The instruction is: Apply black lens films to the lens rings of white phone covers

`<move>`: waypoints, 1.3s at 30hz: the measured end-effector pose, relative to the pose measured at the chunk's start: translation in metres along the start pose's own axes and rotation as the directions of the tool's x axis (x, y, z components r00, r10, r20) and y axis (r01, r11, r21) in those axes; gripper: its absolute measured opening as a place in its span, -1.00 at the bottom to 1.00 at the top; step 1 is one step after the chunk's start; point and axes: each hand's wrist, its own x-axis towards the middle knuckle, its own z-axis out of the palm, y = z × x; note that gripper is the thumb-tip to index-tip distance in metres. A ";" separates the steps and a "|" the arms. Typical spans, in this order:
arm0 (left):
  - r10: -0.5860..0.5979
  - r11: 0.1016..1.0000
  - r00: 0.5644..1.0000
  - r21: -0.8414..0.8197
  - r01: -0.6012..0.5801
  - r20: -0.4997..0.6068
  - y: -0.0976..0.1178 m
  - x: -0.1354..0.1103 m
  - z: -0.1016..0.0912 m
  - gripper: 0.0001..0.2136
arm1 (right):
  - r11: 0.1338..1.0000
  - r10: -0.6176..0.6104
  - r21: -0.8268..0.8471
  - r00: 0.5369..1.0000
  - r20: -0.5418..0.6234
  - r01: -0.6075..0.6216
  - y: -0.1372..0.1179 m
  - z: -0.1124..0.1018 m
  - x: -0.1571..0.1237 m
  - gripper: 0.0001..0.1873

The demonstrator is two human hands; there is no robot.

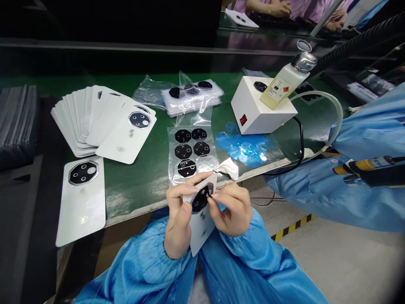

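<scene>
Dark stacked sheets [19, 126] were shown at far left, beside a fan of white cards [79, 122] and a loose card [81, 198] bearing a black octagonal plate, on a green bench mat [139, 185]. Further black plates [190, 147] were laid in a clear plastic bag. A white card [202, 232] was gripped, tilted, by the left hand [180, 211] just off the bench edge. Its black lens plate [200, 200] was met by the closed fingertips [212, 197] of the right hand [229, 209], though any pinch was poorly shown. A white cloth [228, 169] lay just beyond. Blue film scraps [240, 145], a white switch box [262, 105], a pump-top bottle [284, 84], a blue sleeve [357, 190] and a yellow-banded tool [370, 166] occupied the right.
</scene>
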 end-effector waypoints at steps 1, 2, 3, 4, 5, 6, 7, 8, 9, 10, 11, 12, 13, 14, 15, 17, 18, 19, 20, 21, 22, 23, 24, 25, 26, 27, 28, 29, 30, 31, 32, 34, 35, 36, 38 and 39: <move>0.002 1.000 1.000 -0.013 -0.002 0.010 0.000 0.000 0.001 -0.87 | 0.999 0.040 0.036 0.998 -0.040 -0.039 0.000 0.000 -0.001 -0.62; 0.003 1.000 1.000 -0.023 -0.003 0.018 0.000 -0.001 0.002 -0.86 | 0.993 0.090 0.085 0.994 -0.057 -0.085 0.000 -0.001 -0.002 -0.59; 0.003 1.000 1.000 -0.029 -0.003 0.028 0.000 -0.001 0.002 -0.86 | 0.981 0.144 0.135 0.988 -0.048 -0.137 0.000 -0.002 -0.002 -0.60; 0.004 1.000 0.999 -0.031 -0.003 0.034 0.000 -0.001 0.002 -0.86 | 0.966 0.195 0.179 0.981 -0.018 -0.189 0.000 -0.003 -0.002 -0.65; 0.006 0.999 0.999 -0.032 -0.005 0.034 0.000 -0.001 0.002 -0.86 | 0.946 0.239 0.218 0.971 0.029 -0.239 0.000 -0.005 -0.002 -0.72; 0.006 1.000 1.000 -0.031 -0.005 0.029 -0.001 0.000 0.002 -0.85 | 0.925 0.274 0.253 0.959 0.072 -0.283 -0.001 -0.007 -0.001 -0.78; 0.006 1.000 1.000 -0.027 -0.005 0.017 -0.002 0.001 0.001 -0.85 | 0.907 0.301 0.278 0.949 0.094 -0.316 -0.001 -0.008 0.000 -0.82; 0.006 1.000 1.000 -0.023 -0.006 0.003 -0.002 0.002 0.000 -0.85 | 0.894 0.322 0.293 0.941 0.102 -0.338 -0.001 -0.010 0.001 -0.83; 0.007 1.000 1.000 -0.015 -0.007 -0.011 -0.003 0.002 -0.002 -0.85 | 0.885 0.338 0.299 0.934 0.112 -0.356 -0.001 -0.011 0.003 -0.83; 0.009 1.000 1.000 -0.005 -0.009 -0.022 -0.004 0.003 -0.003 -0.86 | 0.880 0.352 0.290 0.926 0.134 -0.376 -0.001 -0.012 0.004 -0.83; 0.009 1.000 1.000 0.006 -0.008 -0.026 -0.004 0.003 -0.004 -0.86 | 0.877 0.365 0.269 0.917 0.162 -0.397 -0.001 -0.012 0.006 -0.85; 0.005 1.000 1.000 0.013 -0.005 -0.024 -0.005 0.003 -0.004 -0.86 | 0.877 0.377 0.241 0.906 0.195 -0.417 -0.001 -0.011 0.008 -0.87; 0.002 1.000 1.000 0.016 -0.001 -0.019 -0.005 0.003 -0.004 -0.85 | 0.875 0.389 0.212 0.892 0.229 -0.436 -0.001 -0.010 0.010 -0.88; -0.006 1.000 1.000 0.017 0.006 -0.009 -0.006 0.002 -0.004 -0.84 | 0.872 0.401 0.188 0.880 0.255 -0.452 -0.001 -0.010 0.011 -0.90; -0.015 1.000 1.000 0.017 0.015 -0.002 -0.006 0.002 -0.004 -0.83 | 0.870 0.411 0.171 0.872 0.267 -0.462 -0.001 -0.009 0.013 -0.92; -0.037 0.999 0.999 0.018 0.036 0.008 -0.006 0.000 -0.003 -0.81 | 0.870 0.420 0.150 0.865 0.275 -0.470 -0.003 -0.008 0.015 -0.94; -0.045 0.999 0.999 0.019 0.045 0.006 -0.006 0.000 -0.002 -0.80 | 0.873 0.418 0.142 0.866 0.274 -0.466 -0.003 -0.007 0.015 -0.94; -0.053 0.998 0.999 0.020 0.053 0.006 -0.005 -0.001 -0.002 -0.80 | 0.881 0.409 0.132 0.873 0.267 -0.453 -0.004 -0.007 0.015 -0.93; -0.062 0.998 0.998 0.019 0.062 0.001 -0.005 -0.001 -0.001 -0.80 | 0.895 0.390 0.123 0.885 0.253 -0.430 -0.005 -0.007 0.015 -0.92; -0.072 0.997 0.997 0.014 0.072 -0.005 -0.005 -0.002 0.000 -0.80 | 0.911 0.364 0.109 0.901 0.235 -0.397 -0.005 -0.007 0.014 -0.92; -0.082 0.997 0.997 0.007 0.082 -0.013 -0.004 -0.002 0.000 -0.81 | 0.930 0.332 0.091 0.919 0.210 -0.357 -0.005 -0.007 0.013 -0.91; -0.092 0.996 0.996 0.000 0.092 -0.023 -0.004 -0.002 0.001 -0.82 | 0.947 0.298 0.067 0.937 0.184 -0.314 -0.006 -0.006 0.011 -0.90; -0.104 0.995 0.994 -0.006 0.104 -0.028 -0.004 -0.002 0.001 -0.83 | 0.961 0.262 0.040 0.951 0.163 -0.272 -0.006 -0.006 0.010 -0.89; -0.114 0.993 0.993 -0.012 0.113 -0.031 -0.003 -0.002 0.001 -0.83 | 0.973 0.227 0.013 0.963 0.144 -0.231 -0.006 -0.005 0.008 -0.88; -0.120 0.993 0.992 -0.015 0.120 -0.034 -0.003 -0.002 0.001 -0.84 | 0.982 0.190 -0.014 0.973 0.128 -0.190 -0.005 -0.005 0.007 -0.87; -0.126 0.992 0.991 -0.016 0.126 -0.036 -0.002 -0.002 0.001 -0.84 | 0.988 0.152 -0.041 0.982 0.116 -0.148 -0.005 -0.005 0.006 -0.86; -0.132 0.991 0.990 -0.018 0.131 -0.041 -0.001 -0.002 0.001 -0.85 | 0.992 0.116 -0.068 0.987 0.107 -0.109 -0.004 -0.004 0.005 -0.85; -0.139 0.990 0.989 -0.020 0.138 -0.043 0.000 -0.002 0.001 -0.85 | 0.993 0.080 -0.094 0.992 0.100 -0.071 -0.004 -0.004 0.004 -0.85; -0.145 0.989 0.988 -0.023 0.144 -0.050 0.000 -0.002 0.000 -0.84 | 0.992 0.045 -0.120 0.994 0.096 -0.033 -0.003 -0.004 0.003 -0.85; -0.154 0.988 0.986 -0.029 0.153 -0.059 0.001 -0.003 0.000 -0.84 | 0.990 0.009 -0.139 0.995 0.099 0.005 -0.002 -0.004 0.001 -0.85; -0.167 0.986 0.984 -0.039 0.165 -0.063 0.002 -0.003 0.000 -0.84 | 0.989 -0.025 -0.145 0.994 0.107 0.041 -0.001 -0.004 0.000 -0.85; -0.196 0.979 0.978 -0.070 0.191 -0.072 0.003 -0.003 0.000 -0.84 | 0.987 -0.091 -0.123 0.988 0.122 0.106 0.001 -0.005 -0.002 -0.85; -0.211 0.975 0.975 -0.089 0.205 -0.075 0.003 -0.003 0.000 -0.85 | 0.985 -0.123 -0.104 0.984 0.131 0.137 0.002 -0.005 -0.003 -0.84; -0.228 0.969 0.971 -0.110 0.220 -0.073 0.003 -0.003 0.000 -0.85 | 0.982 -0.153 -0.085 0.978 0.141 0.166 0.003 -0.006 -0.003 -0.84; -0.261 0.957 0.963 -0.151 0.248 -0.069 0.004 -0.002 0.001 -0.85 | 0.973 -0.210 -0.058 0.964 0.161 0.221 0.004 -0.009 -0.004 -0.83; -0.275 0.950 0.959 -0.170 0.261 -0.068 0.004 -0.002 0.002 -0.85 | 0.968 -0.236 -0.046 0.955 0.178 0.248 0.005 -0.010 -0.004 -0.82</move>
